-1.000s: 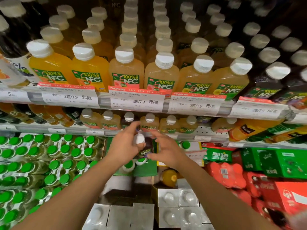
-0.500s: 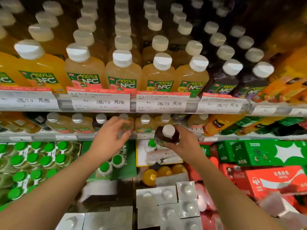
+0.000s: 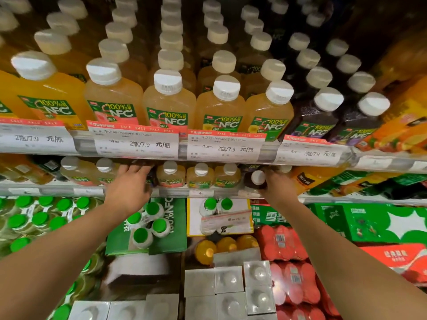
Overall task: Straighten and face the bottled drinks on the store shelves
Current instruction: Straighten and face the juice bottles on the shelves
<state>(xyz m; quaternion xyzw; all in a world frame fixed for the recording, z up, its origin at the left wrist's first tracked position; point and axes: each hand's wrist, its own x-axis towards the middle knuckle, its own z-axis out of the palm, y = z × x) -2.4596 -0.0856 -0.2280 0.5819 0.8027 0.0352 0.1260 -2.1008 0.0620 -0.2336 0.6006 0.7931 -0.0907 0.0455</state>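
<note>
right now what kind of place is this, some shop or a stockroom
Most likely a supermarket drinks aisle. Rows of NFC juice bottles fill the shelves, sale price tags line the shelf edge, and shrink-wrapped drink multipacks are stacked below. The right hand holds a dark bottle.

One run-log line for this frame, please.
left hand: reaching into second shelf, hold unclear | right hand: grips dark bottle at second shelf front | yellow juice row between hands upright
</note>
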